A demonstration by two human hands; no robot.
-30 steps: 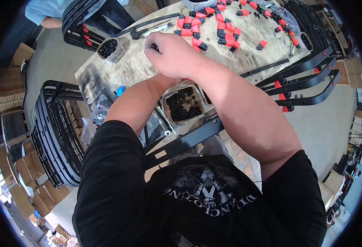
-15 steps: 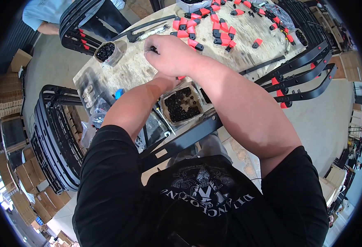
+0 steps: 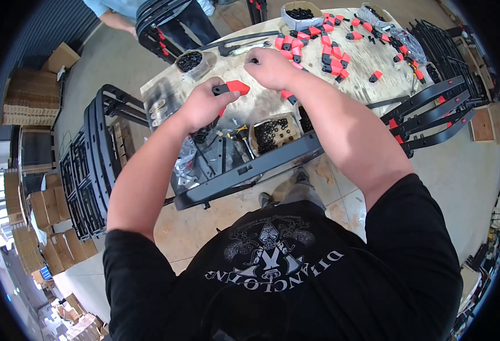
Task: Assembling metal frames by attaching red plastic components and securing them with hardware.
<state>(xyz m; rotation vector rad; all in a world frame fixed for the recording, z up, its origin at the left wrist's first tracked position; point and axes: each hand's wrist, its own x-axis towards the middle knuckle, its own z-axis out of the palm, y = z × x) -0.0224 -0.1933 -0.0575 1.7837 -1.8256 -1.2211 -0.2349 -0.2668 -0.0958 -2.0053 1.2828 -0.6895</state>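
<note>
My left hand [image 3: 204, 105] grips a small red and black plastic part [image 3: 232, 88] above the round wooden table [image 3: 369, 74]. My right hand [image 3: 270, 68] is closed just to its right, pinching a tiny black piece [image 3: 254, 59] between the fingertips. Below my hands a box of small black fasteners [image 3: 273, 133] sits next to a screwdriver [image 3: 238, 136]. A long black bar [image 3: 250, 170] lies across the table's near edge.
Many red and black parts [image 3: 329, 45] are scattered over the far side of the table, with bowls of black pieces [image 3: 190, 59] [image 3: 301, 12]. Black metal frames stack at left [image 3: 91, 170] and right [image 3: 432, 113]. Another person [image 3: 119, 11] stands at the far edge. Cardboard boxes [image 3: 25, 102] line the left.
My left hand has come up from under my right arm, holding the red and black part. My hands now sit side by side, nearer to me.
</note>
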